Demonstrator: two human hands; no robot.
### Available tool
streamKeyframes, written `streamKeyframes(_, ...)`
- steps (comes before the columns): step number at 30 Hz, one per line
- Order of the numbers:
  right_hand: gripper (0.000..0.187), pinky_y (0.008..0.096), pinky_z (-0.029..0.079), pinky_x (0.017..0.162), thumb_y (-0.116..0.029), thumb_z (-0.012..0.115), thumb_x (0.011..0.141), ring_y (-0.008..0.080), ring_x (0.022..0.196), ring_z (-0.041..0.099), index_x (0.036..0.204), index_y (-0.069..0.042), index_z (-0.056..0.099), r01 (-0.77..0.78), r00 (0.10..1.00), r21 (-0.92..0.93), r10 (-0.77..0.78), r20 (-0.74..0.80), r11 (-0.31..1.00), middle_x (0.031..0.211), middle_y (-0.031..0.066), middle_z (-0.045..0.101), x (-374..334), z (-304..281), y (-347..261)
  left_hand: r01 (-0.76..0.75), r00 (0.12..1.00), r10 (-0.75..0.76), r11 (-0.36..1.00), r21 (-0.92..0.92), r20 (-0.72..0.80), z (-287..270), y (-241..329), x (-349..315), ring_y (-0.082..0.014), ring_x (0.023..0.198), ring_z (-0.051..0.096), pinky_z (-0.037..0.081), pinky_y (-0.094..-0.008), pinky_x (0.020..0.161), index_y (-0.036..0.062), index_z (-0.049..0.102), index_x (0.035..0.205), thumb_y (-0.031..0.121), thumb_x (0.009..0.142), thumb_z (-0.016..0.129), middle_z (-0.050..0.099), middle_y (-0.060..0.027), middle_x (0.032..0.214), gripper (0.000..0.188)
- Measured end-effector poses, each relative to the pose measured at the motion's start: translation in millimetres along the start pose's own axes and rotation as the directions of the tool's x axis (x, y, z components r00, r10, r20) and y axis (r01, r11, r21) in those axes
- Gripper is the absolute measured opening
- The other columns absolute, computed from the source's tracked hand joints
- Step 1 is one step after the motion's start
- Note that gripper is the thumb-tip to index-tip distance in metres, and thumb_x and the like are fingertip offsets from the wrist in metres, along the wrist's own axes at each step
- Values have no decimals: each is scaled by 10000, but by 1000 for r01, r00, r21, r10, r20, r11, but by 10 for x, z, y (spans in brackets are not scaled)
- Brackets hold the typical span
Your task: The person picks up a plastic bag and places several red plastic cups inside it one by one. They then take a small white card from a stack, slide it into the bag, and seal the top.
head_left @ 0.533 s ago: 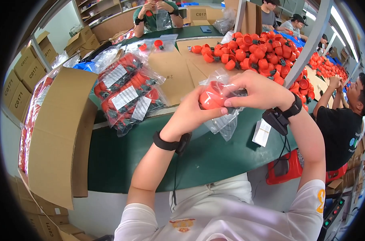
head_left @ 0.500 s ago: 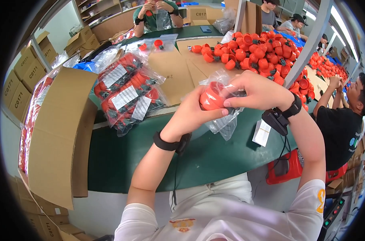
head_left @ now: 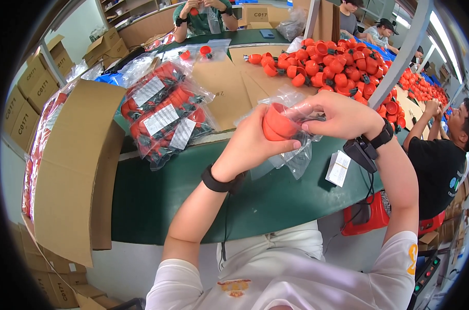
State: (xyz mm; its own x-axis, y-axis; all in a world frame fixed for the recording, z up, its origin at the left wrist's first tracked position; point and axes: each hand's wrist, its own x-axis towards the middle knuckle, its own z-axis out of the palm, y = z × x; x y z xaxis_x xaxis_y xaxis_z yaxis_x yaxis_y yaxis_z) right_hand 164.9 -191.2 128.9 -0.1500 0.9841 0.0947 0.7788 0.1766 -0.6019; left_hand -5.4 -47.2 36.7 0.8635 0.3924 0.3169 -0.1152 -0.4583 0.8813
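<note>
A glossy red cup-shaped plastic part (head_left: 280, 124) sits in my left hand (head_left: 250, 140), whose fingers and thumb curl round its left side and bottom. Its open mouth tilts upward. My right hand (head_left: 345, 112) is bent over the part's right side, thumb and fingers closed on the crumpled clear plastic bag (head_left: 298, 161) there. The bag hangs below both hands above the green table. Whether the right fingers also grip the part's dark end is hidden by the film and the fingers.
A heap of red parts (head_left: 337, 64) lies on cardboard at the far right, beside a grey post (head_left: 402, 54). Packed bags (head_left: 164, 113) with white labels rest left. A cardboard box (head_left: 64, 170) stands at the left edge; a banded paper stack (head_left: 338, 168) lies right. Co-workers sit around.
My right thumb has moved up and right, off the part's lower edge and onto the bag film. The red part has shifted slightly right, and more of its side shows.
</note>
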Motion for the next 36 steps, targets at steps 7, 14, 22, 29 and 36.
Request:
streamKeyframes(7, 165, 330, 463, 683, -135, 589, 932, 199, 724, 596, 1021, -35, 685, 62, 962, -163, -16, 271, 985, 834, 56, 679, 127, -69, -108, 65, 997, -62, 997, -48, 56, -7, 51, -14, -243, 994, 681, 535, -362, 881, -22, 575, 1209, 367, 690, 930, 691, -155, 1096, 739)
streamKeyframes(14, 323, 312, 496, 760, -213, 493, 1045, 210, 810, 656, 1269, -19, 621, -89, 933, 19, 77, 350, 996, 910, 75, 714, 196, -13, -33, -18, 1000, 19, 999, -41, 20, -17, -35, 16, -235, 980, 688, 540, -360, 881, -2, 592, 1196, 380, 681, 938, 703, -132, 1071, 729)
streamKeyframes(22, 184, 345, 476, 622, -190, 670, 955, 213, 669, 597, 980, -8, 683, 74, 908, -324, -198, -369, 943, 784, 111, 633, 101, 92, -20, 75, 997, -82, 934, -351, -7, -70, 36, 24, -123, 888, 670, 558, -280, 761, -27, 582, 1220, 290, 769, 891, 679, -71, 1012, 631)
streamKeyframes(29, 263, 306, 399, 544, -243, 722, 947, 132, 568, 513, 839, -10, 666, -52, 853, -180, -50, -520, 982, 660, 82, 562, 40, 99, 45, 132, 990, -108, 924, -359, 86, -46, 61, -19, -118, 848, 667, 556, -273, 728, -42, 550, 1301, 276, 782, 872, 679, -81, 1021, 688)
streamKeyframes(36, 245, 283, 436, 602, -254, 737, 930, 107, 689, 596, 910, -10, 748, -96, 994, -37, 98, 51, 995, 758, 45, 683, 101, -185, 53, 99, 991, -61, 932, -348, 118, -59, 6, -1, -120, 857, 664, 555, -275, 728, -46, 552, 1278, 295, 752, 885, 676, -91, 1012, 710)
